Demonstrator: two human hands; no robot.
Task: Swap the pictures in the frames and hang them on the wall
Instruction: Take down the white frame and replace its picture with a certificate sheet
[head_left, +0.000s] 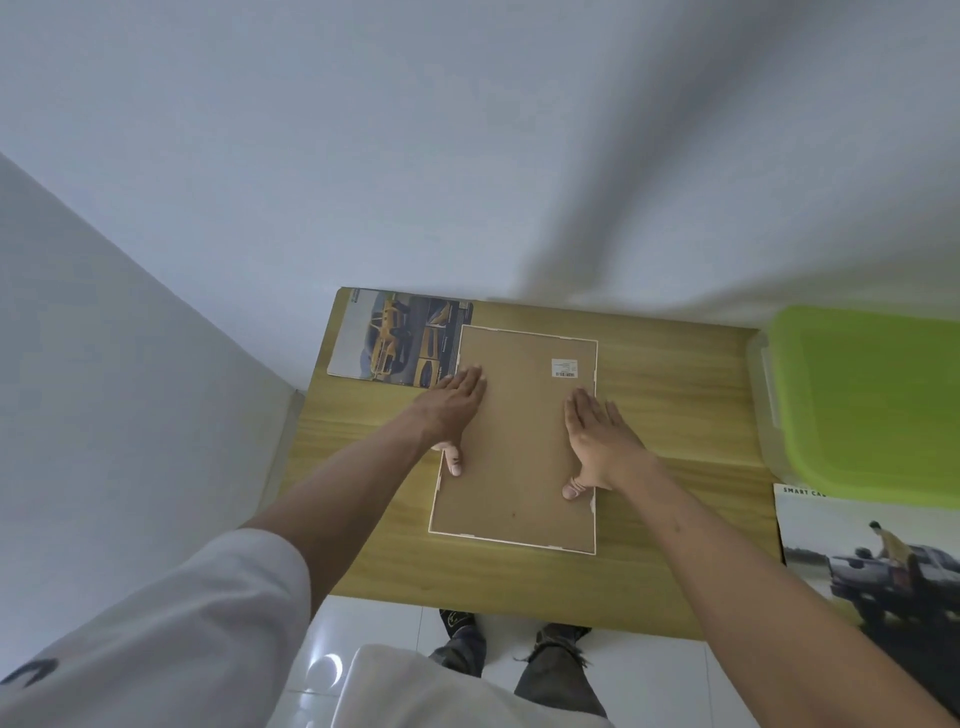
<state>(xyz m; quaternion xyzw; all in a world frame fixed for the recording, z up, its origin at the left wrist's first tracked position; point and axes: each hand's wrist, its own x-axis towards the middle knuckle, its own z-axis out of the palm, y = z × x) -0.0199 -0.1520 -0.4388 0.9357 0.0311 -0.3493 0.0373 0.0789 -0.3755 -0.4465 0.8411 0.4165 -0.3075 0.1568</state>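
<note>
A white-edged picture frame (519, 467) lies face down in the middle of the wooden table (675, 395), its brown backing board up with a small barcode label (564, 368) near the far right corner. My left hand (454, 410) rests flat on the board's left side, fingers straight, thumb pressing near the left edge. My right hand (597, 441) lies flat on the right side, thumb pressing down near the right edge. A picture of yellow cars (395, 338) lies at the table's far left corner, partly under the frame. Another car picture (872, 561) lies at the right front.
A green-lidded clear plastic box (872, 400) stands at the table's far right. White walls rise behind and to the left of the table. My feet stand on the glossy white tile floor (374, 634) below the table's front edge.
</note>
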